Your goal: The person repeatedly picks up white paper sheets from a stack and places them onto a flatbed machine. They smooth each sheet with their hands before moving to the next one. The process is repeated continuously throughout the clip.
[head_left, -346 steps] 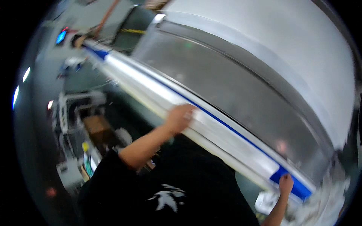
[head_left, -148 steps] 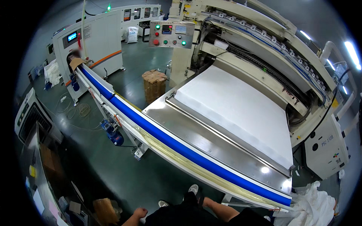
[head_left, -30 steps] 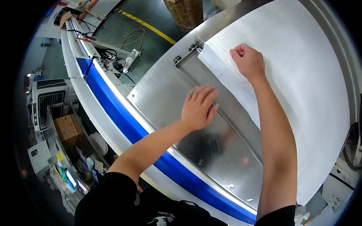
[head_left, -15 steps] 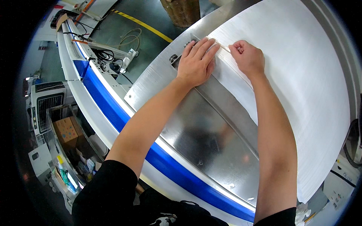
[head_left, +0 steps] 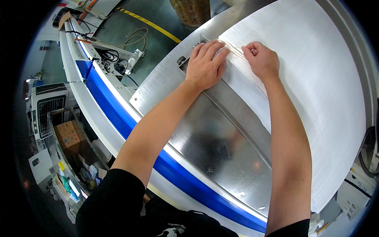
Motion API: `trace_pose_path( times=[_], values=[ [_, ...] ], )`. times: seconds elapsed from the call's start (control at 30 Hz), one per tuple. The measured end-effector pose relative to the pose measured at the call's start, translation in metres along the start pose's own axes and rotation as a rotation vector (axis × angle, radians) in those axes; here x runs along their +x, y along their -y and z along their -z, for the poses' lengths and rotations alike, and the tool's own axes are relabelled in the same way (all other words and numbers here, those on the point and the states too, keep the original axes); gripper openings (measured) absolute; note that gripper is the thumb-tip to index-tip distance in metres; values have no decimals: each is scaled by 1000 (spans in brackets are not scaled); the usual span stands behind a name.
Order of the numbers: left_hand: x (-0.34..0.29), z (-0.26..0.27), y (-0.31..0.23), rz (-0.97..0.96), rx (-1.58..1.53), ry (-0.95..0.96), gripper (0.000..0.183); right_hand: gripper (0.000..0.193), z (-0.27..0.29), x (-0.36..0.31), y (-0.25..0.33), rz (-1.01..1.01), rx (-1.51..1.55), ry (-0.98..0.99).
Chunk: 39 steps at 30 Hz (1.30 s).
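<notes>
White sheet material [head_left: 316, 87], fabric or paper, lies in a broad layered stack on a metal table [head_left: 197, 138]. My left hand [head_left: 206, 65] rests flat, fingers stretched out, over a raised metal strip [head_left: 237, 118] and the stack's near-left edge. Just right of it, my right hand [head_left: 261, 59] is closed in a pinch on the sheet's edge, where the layers bunch into a small fold [head_left: 236, 49]. The exact grip of its fingertips is partly hidden. Beside my left hand, a dark knob [head_left: 181, 60] sits at the strip's end.
A blue and white rail [head_left: 110, 102] curves along the table's near side. At left stand a grey bin with a cardboard box [head_left: 70, 134] and a white air-cooler-like unit [head_left: 51, 106]. Cables and a hose [head_left: 136, 39] lie beyond, near a brown cylinder [head_left: 191, 12].
My right hand has shifted slightly right, and the pinched sheet edge shows a somewhat wider fold. My left hand has stayed nearly in place.
</notes>
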State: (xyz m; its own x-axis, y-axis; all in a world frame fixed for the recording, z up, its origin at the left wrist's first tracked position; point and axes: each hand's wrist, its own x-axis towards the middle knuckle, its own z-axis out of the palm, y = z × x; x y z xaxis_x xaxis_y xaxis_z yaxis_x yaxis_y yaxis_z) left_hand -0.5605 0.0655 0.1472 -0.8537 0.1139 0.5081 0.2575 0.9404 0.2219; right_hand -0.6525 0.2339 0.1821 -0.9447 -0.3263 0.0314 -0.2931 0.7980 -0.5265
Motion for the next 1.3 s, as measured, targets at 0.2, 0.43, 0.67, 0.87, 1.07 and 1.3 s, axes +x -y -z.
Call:
trace_pose_path(
  times=[0.2, 0.43, 0.67, 0.87, 1.07, 1.3],
  values=[
    [-2, 3, -1, 1, -2, -21, 35, 25, 0, 1, -3, -12, 45, 0],
    [-10, 11, -4, 42, -5, -23, 34, 27, 0, 1, -2, -28, 74, 15],
    [-9, 8, -4, 33, -8, -31, 37, 28, 2, 1, -1, -52, 69, 35],
    [-25, 21, -5, 51, -2, -16, 39, 27, 0, 0, -3, -54, 71, 39],
    [-30, 29, -6, 58, 9, -9, 40, 26, 2, 1, -3, -69, 70, 46],
    [-16, 30, -7, 49, -6, 16, 43, 23, 1, 0, 0, -58, 77, 51]
  ],
)
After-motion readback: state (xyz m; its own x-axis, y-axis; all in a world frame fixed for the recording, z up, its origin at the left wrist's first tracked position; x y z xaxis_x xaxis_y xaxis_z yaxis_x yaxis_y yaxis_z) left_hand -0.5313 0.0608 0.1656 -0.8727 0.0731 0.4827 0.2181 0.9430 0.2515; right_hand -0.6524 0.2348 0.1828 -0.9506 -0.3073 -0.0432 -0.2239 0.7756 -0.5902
